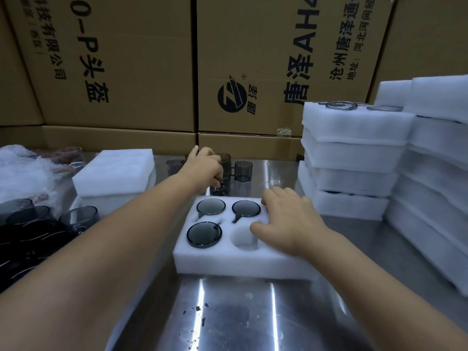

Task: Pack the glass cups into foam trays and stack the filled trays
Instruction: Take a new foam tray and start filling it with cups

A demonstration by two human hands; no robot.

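Steel table [228, 325] nearest, flecked with debris; both forearms reaching across it. White foam tray [228, 264] at centre, near edge square to the worker. Three cups [204, 234] seated mouth-up in pockets, handles in their slots. Fourth pocket [244, 240] in view empty; right-hand part of tray hidden under the palm. Right hand [288, 221] flat on tray, fingers straight and spread, gripping nothing: judged to pin the light foam against sliding during loading. Left hand [205, 168] stretched to loose cups [243, 169] standing behind tray, fingers curled down round cup [219, 190] just beyond tray's far edge. Lifted or resting on table: cannot tell. Step in hand, by judgement: fetching a cup for the empty pocket. Loose cups close behind tray, presumably to shorten the reach. Stack [352, 158] of filled trays at right, against cartons [116, 72], cup rims showing on top layer; likely destination once this tray is full. Foam block [114, 171] at left, more dark cups [78, 216] at left edge. Risk: glass against glass on withdrawal; handle to be turned to its slot before seating.
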